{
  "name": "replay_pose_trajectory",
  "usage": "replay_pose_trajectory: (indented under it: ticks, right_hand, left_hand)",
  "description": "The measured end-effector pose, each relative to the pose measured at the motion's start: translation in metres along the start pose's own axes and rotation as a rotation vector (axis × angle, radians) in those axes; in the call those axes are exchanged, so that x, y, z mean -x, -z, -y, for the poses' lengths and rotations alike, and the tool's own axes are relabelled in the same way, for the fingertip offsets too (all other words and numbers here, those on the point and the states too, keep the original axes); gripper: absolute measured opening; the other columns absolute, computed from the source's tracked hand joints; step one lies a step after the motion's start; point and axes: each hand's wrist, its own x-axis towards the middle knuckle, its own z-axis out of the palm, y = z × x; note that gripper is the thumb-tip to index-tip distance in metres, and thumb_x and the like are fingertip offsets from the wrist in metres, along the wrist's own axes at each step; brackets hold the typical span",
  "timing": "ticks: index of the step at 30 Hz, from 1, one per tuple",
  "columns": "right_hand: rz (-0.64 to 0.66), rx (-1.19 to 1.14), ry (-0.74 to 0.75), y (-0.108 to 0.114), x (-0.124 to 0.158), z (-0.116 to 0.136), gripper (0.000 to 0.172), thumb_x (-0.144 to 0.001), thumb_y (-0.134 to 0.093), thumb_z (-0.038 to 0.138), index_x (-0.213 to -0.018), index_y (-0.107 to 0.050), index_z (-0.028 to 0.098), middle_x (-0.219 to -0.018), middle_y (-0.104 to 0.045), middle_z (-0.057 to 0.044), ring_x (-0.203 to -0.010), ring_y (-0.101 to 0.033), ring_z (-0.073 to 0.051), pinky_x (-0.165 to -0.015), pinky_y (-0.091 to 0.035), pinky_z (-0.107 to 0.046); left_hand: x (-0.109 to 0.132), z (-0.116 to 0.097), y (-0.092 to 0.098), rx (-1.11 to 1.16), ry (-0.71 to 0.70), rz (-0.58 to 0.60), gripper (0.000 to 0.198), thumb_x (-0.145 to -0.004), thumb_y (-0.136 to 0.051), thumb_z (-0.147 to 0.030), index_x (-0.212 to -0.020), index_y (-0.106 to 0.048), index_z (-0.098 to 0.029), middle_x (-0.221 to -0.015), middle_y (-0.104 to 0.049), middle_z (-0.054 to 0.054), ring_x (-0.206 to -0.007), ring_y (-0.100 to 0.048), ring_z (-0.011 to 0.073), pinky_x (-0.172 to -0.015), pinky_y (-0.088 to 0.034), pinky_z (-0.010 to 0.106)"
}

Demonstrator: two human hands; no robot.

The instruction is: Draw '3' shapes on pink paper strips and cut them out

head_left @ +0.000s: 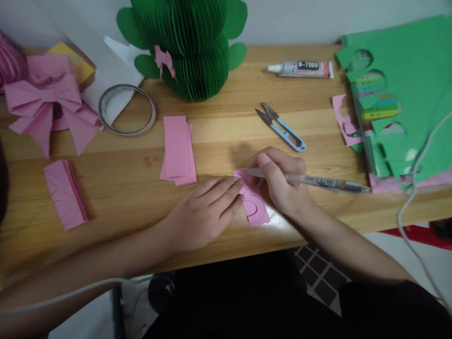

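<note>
Near the table's front edge lies a pink paper strip [256, 208] with curved lines drawn on it. My left hand [203, 212] lies flat, its fingertips pressing on the strip's left edge. A pen [318, 181] with a clear barrel is gripped in my right hand [282, 179], its tip at the strip's upper end. To the left of my hands rests a stack of plain pink paper strips [177, 148]. Farther left sits a folded pink paper stack [66, 195] with drawn outlines.
Thread snips [282, 128] and a glue tube [303, 68] lie behind my right hand. A tape roll [127, 110], pink paper bow [52, 101] and green honeycomb paper ornament [197, 56] stand at the back. Green cut paper [416, 94] covers the right end. White cables [406, 207] hang nearby.
</note>
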Motion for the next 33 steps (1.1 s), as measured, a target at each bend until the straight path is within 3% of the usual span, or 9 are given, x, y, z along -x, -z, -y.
replay_pose_trajectory:
  ticks: [5,11,19,33]
  right_hand:
    - [-0.030,-0.055,-0.011,0.0014,-0.0033,-0.0007,0.037,-0.094,-0.046,0.037,-0.063,-0.056,0.021,-0.053,-0.053,0.003,-0.052,-0.050,-0.011,-0.052,-0.039,-0.027]
    - [-0.019,0.074,0.008,0.0014,-0.0056,0.0012,0.016,-0.071,-0.048,0.018,-0.057,-0.055,0.021,-0.048,-0.052,0.004,-0.046,-0.047,-0.010,-0.048,-0.036,-0.026]
    - [-0.028,0.102,0.040,0.0002,-0.0056,0.0020,0.018,-0.071,-0.046,0.019,-0.056,-0.057,0.021,-0.049,-0.056,0.003,-0.047,-0.049,-0.010,-0.049,-0.037,-0.025]
    - [-0.024,0.114,0.035,0.0001,-0.0053,0.0009,0.018,-0.072,-0.046,0.018,-0.058,-0.059,0.020,-0.049,-0.057,0.003,-0.047,-0.051,-0.011,-0.048,-0.039,-0.025]
  left_hand:
    - [-0.0016,0.0028,0.0011,0.001,-0.018,0.012,0.035,-0.100,-0.034,-0.007,-0.116,-0.065,-0.005,-0.128,-0.066,0.019,-0.121,-0.061,0.0283,-0.097,-0.050,0.040]
    - [-0.0021,0.0041,0.0030,0.027,-0.028,0.024,0.034,-0.098,-0.037,-0.008,-0.119,-0.064,-0.004,-0.129,-0.065,0.020,-0.121,-0.061,0.0288,-0.098,-0.048,0.041]
    - [-0.0049,0.0039,0.0041,-0.031,-0.033,-0.005,0.040,-0.100,-0.029,-0.007,-0.113,-0.066,-0.006,-0.124,-0.068,0.017,-0.116,-0.064,0.0265,-0.096,-0.051,0.039]
    - [-0.0042,0.0029,0.0002,0.000,-0.020,-0.029,0.039,-0.099,-0.031,-0.006,-0.114,-0.066,-0.005,-0.124,-0.069,0.017,-0.118,-0.063,0.0281,-0.096,-0.050,0.039]
